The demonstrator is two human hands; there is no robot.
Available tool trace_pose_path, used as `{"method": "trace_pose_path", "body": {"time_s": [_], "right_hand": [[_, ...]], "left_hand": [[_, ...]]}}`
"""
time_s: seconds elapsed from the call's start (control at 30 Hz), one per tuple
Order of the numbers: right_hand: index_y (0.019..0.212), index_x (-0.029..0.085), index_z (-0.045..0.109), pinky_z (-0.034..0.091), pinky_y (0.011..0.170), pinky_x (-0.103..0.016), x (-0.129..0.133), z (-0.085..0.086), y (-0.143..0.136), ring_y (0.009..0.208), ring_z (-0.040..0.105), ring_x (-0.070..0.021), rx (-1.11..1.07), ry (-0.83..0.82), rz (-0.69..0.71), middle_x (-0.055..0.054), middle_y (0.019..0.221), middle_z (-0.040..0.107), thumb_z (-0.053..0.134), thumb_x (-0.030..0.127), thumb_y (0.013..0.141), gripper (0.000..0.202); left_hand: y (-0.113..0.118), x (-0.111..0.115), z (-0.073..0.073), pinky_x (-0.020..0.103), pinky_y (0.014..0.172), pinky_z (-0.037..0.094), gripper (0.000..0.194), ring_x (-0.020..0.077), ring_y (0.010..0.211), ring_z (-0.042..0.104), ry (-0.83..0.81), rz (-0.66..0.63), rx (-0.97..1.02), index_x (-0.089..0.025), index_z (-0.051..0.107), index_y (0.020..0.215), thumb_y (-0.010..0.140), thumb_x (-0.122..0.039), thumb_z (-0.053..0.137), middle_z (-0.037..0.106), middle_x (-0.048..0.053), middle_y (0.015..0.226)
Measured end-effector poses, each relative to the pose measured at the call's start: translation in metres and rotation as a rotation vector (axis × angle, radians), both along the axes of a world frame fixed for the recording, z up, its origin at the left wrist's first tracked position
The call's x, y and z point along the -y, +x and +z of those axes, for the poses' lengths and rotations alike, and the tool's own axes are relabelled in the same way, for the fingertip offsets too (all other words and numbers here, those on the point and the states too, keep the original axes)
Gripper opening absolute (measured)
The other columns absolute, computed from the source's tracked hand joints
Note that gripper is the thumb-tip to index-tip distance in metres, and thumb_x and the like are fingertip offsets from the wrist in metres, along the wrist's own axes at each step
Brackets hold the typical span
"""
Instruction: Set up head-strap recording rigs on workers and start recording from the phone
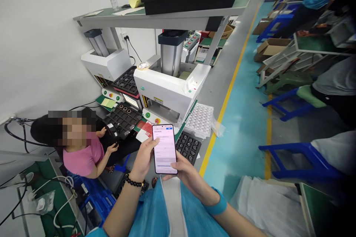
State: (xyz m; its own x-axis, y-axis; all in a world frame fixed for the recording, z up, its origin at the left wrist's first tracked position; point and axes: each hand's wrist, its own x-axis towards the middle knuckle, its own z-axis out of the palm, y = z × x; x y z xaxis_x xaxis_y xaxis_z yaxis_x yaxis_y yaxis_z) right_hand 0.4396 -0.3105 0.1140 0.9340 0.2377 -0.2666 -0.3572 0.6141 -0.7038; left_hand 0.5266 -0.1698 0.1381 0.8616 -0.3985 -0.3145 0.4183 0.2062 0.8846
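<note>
A smartphone [165, 152] with a lit, pale pink screen is held upright in front of my body. My left hand [145, 155] grips its left edge, the thumb lying over the upper part of the screen. On the lower right, my right hand [185, 170] closes around the phone with its thumb on the glass near the bottom. The on-screen text is too small to read. Just beyond the phone stands a white press machine [169, 85] with green and red buttons. Right of the phone lies a black tray [189, 147] of small round parts.
A person in pink [83, 153] sits at the left by a black compartment tray [124, 118]. A clear plastic tray stack [200, 118] stands near the yellow floor line [222, 111]. Blue stools [300, 157] and seated people are on the right. A shelf [178, 21] spans above the machines.
</note>
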Motion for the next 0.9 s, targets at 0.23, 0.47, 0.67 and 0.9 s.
{"method": "trace_pose_path", "body": {"time_s": [0.23,0.47,0.67,0.9], "right_hand": [[0.135,0.020,0.053,0.060,0.072,-0.040,-0.002,-0.001,-0.001,0.096,0.064,-0.0254,0.004,-0.002,-0.003,-0.010,0.115,0.067,0.059,0.026,0.082,0.053],[0.138,0.020,0.050,0.060,0.073,-0.041,-0.004,0.000,-0.004,0.100,0.064,-0.0270,0.002,0.016,0.001,-0.010,0.118,0.066,0.058,0.025,0.083,0.055],[0.140,0.021,0.048,0.060,0.073,-0.041,-0.007,-0.001,-0.007,0.102,0.064,-0.0277,-0.004,0.018,0.007,-0.011,0.123,0.065,0.059,0.024,0.083,0.058],[0.140,0.021,0.048,0.060,0.073,-0.040,-0.009,-0.001,-0.009,0.102,0.063,-0.0273,-0.001,0.014,0.002,-0.010,0.122,0.065,0.058,0.024,0.083,0.058]], "left_hand": [[-0.005,-0.002,-0.001,0.026,0.082,0.049,0.034,0.0156,0.090,0.064,0.005,0.038,0.007,-0.015,0.072,0.106,0.088,-0.043,0.064,0.073,0.005,0.099],[-0.009,-0.010,-0.005,0.028,0.085,0.049,0.037,0.0196,0.097,0.065,-0.056,-0.038,-0.013,-0.014,0.068,0.116,0.083,-0.031,0.067,0.071,0.009,0.114],[-0.011,-0.013,-0.004,0.028,0.083,0.049,0.035,0.0189,0.091,0.065,-0.043,-0.045,-0.021,-0.013,0.069,0.112,0.081,-0.028,0.069,0.073,0.009,0.107],[-0.012,-0.012,-0.004,0.025,0.081,0.048,0.032,0.0167,0.091,0.064,-0.065,-0.007,-0.027,-0.014,0.072,0.107,0.089,-0.039,0.062,0.073,0.007,0.102]]}}
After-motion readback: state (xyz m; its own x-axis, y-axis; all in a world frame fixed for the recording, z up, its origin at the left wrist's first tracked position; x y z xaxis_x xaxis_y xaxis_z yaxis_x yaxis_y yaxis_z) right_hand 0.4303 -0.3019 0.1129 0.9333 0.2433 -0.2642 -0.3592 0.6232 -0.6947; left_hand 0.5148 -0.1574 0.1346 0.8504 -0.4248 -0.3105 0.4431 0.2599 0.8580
